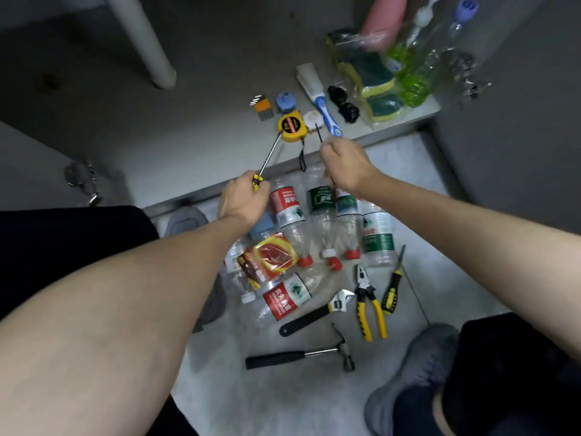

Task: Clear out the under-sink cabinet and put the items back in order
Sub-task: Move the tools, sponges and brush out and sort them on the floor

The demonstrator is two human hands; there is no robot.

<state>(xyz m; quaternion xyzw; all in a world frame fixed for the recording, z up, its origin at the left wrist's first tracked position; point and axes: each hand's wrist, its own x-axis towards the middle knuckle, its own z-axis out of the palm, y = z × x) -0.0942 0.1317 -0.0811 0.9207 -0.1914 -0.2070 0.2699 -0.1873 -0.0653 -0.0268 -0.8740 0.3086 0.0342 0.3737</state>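
Gripping a screwdriver (268, 160), left hand (243, 198); right hand (344, 163) pinches another.

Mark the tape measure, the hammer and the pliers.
tape measure (291, 126), head view, middle of its yellow case
hammer (347, 354), head view, on its metal head
pliers (365, 291), head view, at the pivot

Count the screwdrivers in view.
3: one in the left hand, one thin one in the right hand, and one screwdriver on the floor beside the pliers.
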